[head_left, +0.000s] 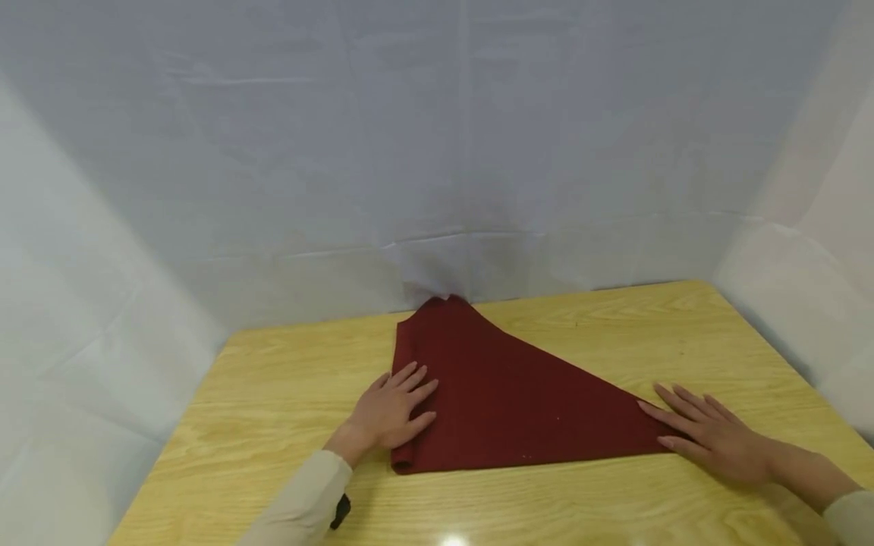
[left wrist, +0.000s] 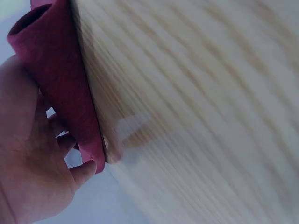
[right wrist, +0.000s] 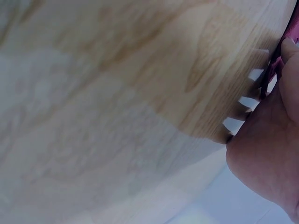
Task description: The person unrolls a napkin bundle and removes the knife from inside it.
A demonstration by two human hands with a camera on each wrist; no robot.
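A dark red cloth lies folded into a rough triangle on the wooden table, its point to the right. Its left edge is turned over into a roll, whose hollow end shows in the left wrist view. My left hand rests on this rolled edge with fingers spread and fairly straight. At the narrow right corner, my right hand lies with extended fingers, fingertips and thumb over the cloth's tip. Only a sliver of the cloth shows in the right wrist view, beside the right hand.
The light wooden table has rounded back corners. A grey-white sheet hangs close behind it, and pale sheets flank both sides. The cloth's top reaches the table's back edge. A small black object shows at the left sleeve.
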